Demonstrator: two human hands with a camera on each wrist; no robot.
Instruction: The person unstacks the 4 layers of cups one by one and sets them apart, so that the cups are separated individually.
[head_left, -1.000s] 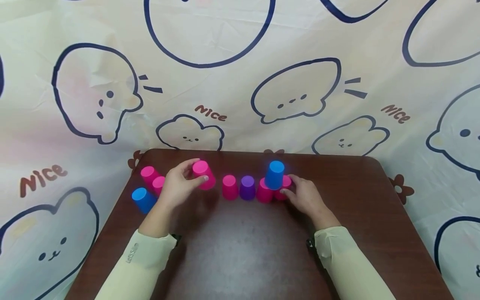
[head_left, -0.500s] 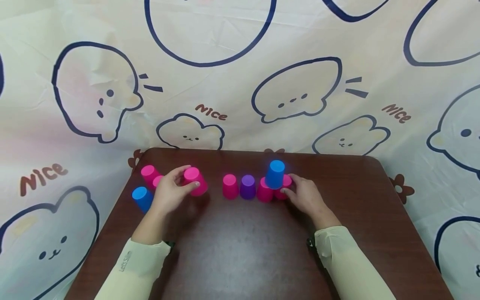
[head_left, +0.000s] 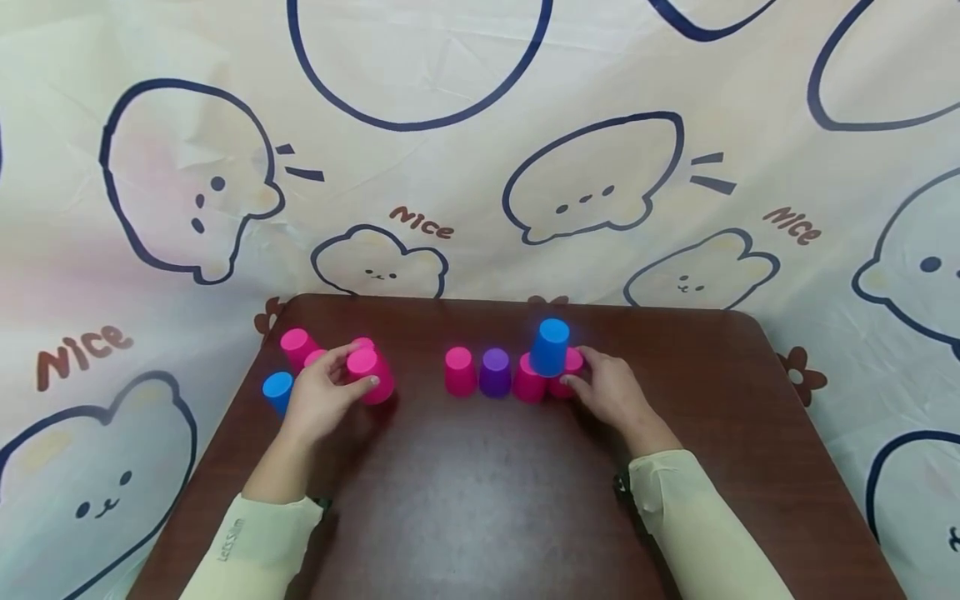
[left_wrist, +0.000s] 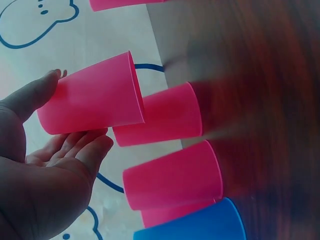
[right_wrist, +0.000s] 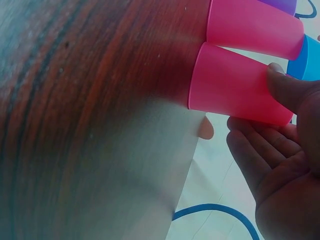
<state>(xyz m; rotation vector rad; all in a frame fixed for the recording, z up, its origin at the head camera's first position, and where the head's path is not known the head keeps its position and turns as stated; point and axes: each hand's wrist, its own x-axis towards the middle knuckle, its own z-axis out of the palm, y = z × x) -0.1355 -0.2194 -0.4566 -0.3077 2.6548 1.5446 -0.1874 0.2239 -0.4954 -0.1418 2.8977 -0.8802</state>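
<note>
While the left hand (head_left: 321,402) pinches a pink cup (left_wrist: 92,95) above the table (head_left: 480,500), the right hand (head_left: 615,393) grips the end pink cup (right_wrist: 235,87).
Keep the left one straight, so it should not bump the back pink cup (left_wrist: 167,116); be gentle on the right, or the blue cup (head_left: 551,347) on top might tip.

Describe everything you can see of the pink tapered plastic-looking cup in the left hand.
The pink tapered cup looks like smooth, plain plastic. It is upside down, closed narrow end up, thin-rimmed opening toward the brown wood-grain table, lifted clear of it. The left hand grips it between thumb and fingers. It partly hides another cup; whether they touch is unclear.
</note>
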